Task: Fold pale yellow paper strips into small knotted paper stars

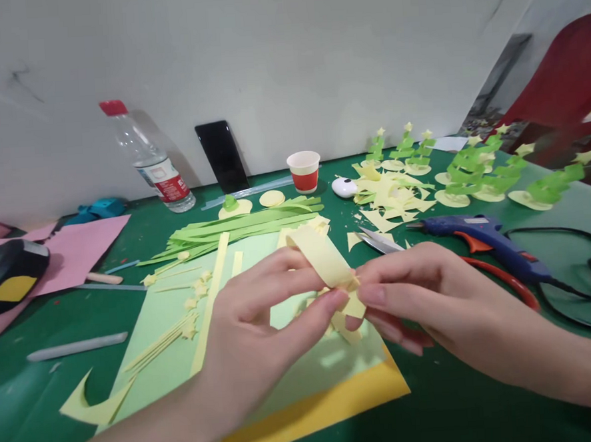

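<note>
Head view | pale-yellow paper strip (322,256): raised above green sheet (295,381), well short of tabletop's (467,404) far edge | grip: left hand (266,316) and right hand (430,293) both pinching its folded near end | long axis: from pinch, leftward and away, arching over left fingers; left hand nearer the free length.

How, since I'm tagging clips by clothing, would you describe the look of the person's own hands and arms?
The left hand and right hand are bare and slender-fingered, with no gloves, rings or visible markings. Both forearms show no sleeves, watch or bracelet in view.
</note>
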A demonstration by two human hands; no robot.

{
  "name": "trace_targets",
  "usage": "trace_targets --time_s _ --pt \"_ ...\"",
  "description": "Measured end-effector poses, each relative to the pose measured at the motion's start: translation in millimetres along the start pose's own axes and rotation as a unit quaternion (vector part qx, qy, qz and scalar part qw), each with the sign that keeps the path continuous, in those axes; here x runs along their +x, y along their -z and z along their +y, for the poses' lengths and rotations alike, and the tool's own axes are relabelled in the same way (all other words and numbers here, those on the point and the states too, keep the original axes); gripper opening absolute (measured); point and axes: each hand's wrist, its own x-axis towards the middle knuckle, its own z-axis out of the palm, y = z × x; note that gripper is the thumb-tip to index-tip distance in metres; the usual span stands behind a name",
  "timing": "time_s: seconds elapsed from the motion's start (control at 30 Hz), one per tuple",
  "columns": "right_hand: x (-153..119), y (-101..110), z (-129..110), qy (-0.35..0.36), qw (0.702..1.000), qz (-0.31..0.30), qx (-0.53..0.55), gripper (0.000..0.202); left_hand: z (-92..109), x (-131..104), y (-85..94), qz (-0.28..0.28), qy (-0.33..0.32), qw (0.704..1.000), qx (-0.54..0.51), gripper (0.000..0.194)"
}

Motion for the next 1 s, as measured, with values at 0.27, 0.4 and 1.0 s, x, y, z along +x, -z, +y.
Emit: trace_targets --time_s 0.27,0.4,1.0 --pt "-2.8 1.7 -1.5 -0.084 0.985 -0.031 0.151 0.031 4.8 6.9 9.9 -0.042 -0.210 0.954 0.209 0.020" --pt "-1.8 3.0 -6.1 -0.145 0.964 -0.065 0.212 0.033 4.3 6.2 12.2 -0.052 -0.216 0.945 0.239 0.013" --pt "1.9 1.9 -5.3 -0.085 0.993 -0.019 0.078 0.023 6.3 7.1 20.0 -0.042 -0.232 0.937 0.257 0.012"
